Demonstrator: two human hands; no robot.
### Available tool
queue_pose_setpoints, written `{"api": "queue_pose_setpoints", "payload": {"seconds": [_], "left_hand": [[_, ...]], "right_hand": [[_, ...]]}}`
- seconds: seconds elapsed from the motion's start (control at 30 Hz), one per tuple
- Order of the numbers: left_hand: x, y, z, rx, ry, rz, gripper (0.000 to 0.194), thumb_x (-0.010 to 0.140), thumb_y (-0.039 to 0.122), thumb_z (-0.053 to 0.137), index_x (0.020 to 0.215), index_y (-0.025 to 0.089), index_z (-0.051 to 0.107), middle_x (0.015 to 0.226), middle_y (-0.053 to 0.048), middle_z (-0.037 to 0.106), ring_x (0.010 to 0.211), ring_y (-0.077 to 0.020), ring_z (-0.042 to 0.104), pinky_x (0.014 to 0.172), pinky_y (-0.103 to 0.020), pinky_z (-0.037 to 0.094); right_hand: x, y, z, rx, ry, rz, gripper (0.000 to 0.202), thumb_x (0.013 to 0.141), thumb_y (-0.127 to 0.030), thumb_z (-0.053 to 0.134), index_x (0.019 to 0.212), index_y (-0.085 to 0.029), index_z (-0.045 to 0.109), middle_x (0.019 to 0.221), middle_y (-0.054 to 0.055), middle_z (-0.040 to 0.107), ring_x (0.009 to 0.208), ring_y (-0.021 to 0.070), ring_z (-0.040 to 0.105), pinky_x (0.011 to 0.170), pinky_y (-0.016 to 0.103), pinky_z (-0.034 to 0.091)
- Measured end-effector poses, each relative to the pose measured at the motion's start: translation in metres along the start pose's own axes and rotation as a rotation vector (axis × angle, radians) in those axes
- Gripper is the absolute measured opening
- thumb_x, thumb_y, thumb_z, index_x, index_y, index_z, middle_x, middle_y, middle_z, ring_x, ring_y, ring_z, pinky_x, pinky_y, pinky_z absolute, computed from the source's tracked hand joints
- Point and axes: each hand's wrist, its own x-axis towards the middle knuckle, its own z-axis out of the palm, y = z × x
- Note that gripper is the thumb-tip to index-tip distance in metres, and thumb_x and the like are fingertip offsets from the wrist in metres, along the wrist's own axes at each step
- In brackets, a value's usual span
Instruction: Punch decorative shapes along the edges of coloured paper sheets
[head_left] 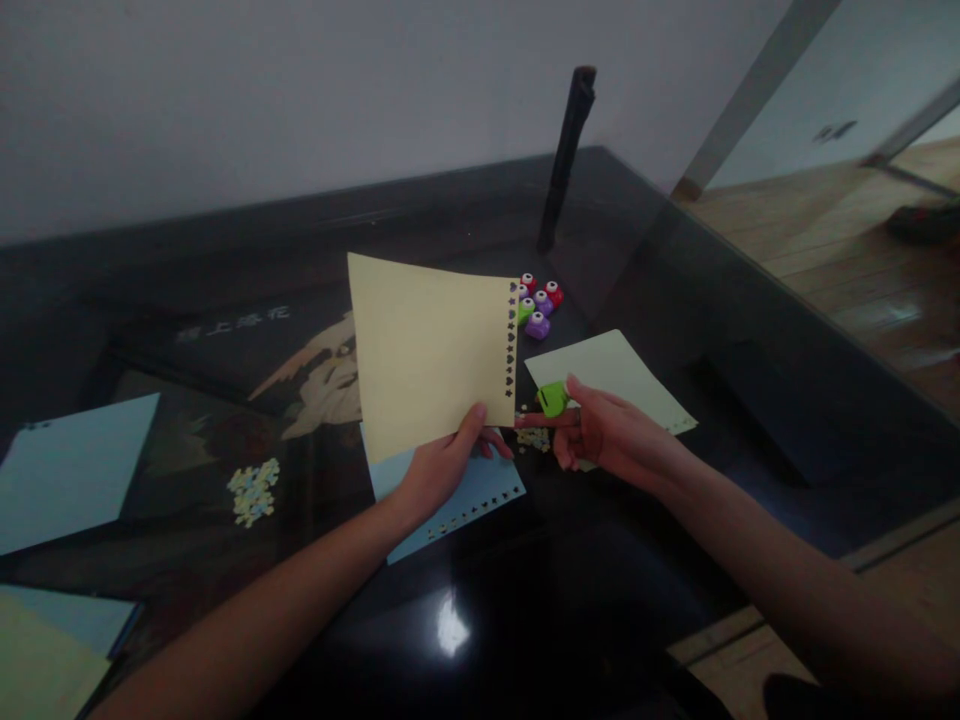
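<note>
My left hand (457, 450) grips a yellow sheet (431, 350) by its lower edge, thumb in front. The sheet is raised, with a column of punched hearts and stars down its right edge. To its right, my right hand (596, 425) holds a small green punch (553, 399) between thumb and fingers, apart from the sheet. Beneath the left hand lies a blue sheet (450, 505) with shapes punched along its lower edge. A pale sheet (611, 375) rests behind the right hand. Small paper cutouts (534, 438) lie between the hands.
Several red, purple and green punches (538, 325) stand behind the yellow sheet's right edge. On the dark table (525, 620), a pile of cutouts (253, 492) and blue sheets (82, 470) lie left. A black upright object (568, 150) stands at the back; a dark flat object (765, 405) lies right.
</note>
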Motion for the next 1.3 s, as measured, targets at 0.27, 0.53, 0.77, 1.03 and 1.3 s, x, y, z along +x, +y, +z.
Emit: {"api": "queue_pose_setpoints", "payload": {"seconds": [0.27,0.53,0.77,1.03,1.3], "left_hand": [[0.000,-0.002,-0.001,0.030,-0.012,-0.004,0.061,0.095,0.049,0.026,0.067,0.020,0.071,0.069,-0.005,0.069,0.070,-0.0179,0.058,0.083,-0.035,0.046],[0.002,0.000,0.000,0.005,0.037,0.001,0.057,0.093,0.048,0.028,0.066,0.018,0.069,0.071,-0.006,0.069,0.067,-0.0174,0.058,0.080,-0.034,0.047],[0.001,0.008,0.000,-0.078,0.079,-0.016,0.056,0.091,0.049,0.031,0.058,0.018,0.064,0.065,-0.006,0.069,0.064,-0.0167,0.060,0.076,-0.032,0.048],[0.004,-0.003,0.001,-0.174,0.168,0.051,0.056,0.090,0.053,0.036,0.057,0.017,0.064,0.064,-0.007,0.069,0.061,-0.0173,0.060,0.073,-0.032,0.047],[0.005,-0.005,0.000,-0.296,0.198,0.086,0.052,0.088,0.052,0.041,0.058,0.016,0.063,0.065,-0.008,0.069,0.061,-0.0183,0.062,0.075,-0.034,0.049]], "right_hand": [[-0.002,0.001,0.002,-0.006,-0.019,-0.017,0.031,0.091,-0.048,0.046,0.090,-0.018,0.053,0.102,0.014,0.073,0.047,0.0107,0.062,0.044,0.023,0.047],[-0.003,0.001,0.002,-0.074,0.032,-0.058,0.029,0.088,-0.049,0.051,0.090,-0.020,0.052,0.098,0.010,0.073,0.049,0.0124,0.064,0.042,0.024,0.045],[0.004,0.002,-0.004,-0.138,0.174,-0.350,0.028,0.078,-0.042,0.067,0.093,-0.019,0.060,0.092,0.004,0.067,0.069,0.0117,0.063,0.061,0.026,0.048],[0.012,-0.005,-0.017,-0.210,0.234,-0.547,0.036,0.076,-0.037,0.069,0.107,-0.022,0.061,0.093,0.001,0.061,0.071,0.0114,0.061,0.071,0.031,0.050],[0.049,-0.030,-0.029,-0.794,0.305,-0.703,0.037,0.081,-0.038,0.060,0.111,-0.017,0.056,0.085,0.004,0.063,0.061,0.0130,0.059,0.063,0.032,0.051]]}}
